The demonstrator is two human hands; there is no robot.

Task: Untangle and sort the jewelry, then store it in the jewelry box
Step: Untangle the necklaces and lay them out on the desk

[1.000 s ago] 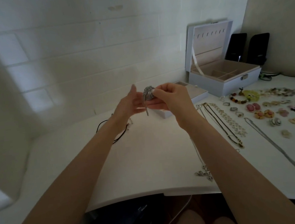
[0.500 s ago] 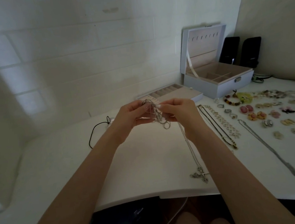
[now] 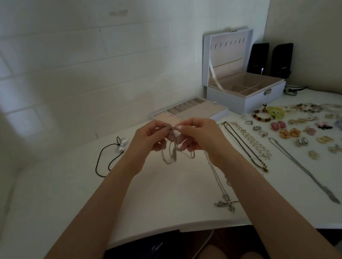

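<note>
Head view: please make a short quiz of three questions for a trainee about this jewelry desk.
1. True or false: the lid of the jewelry box stands open.
2. Of left hand and right hand, which pinches the tangled silver chain? A left; B right; C both.
3. Fill in: the black cord necklace lies to the ___ of both hands.
Key: 1 true; 2 C; 3 left.

Two bare forearms in shot, slim and sleeveless right to the frame's edge. Left hand and right hand are bare too, with bare knees showing down below.
</note>
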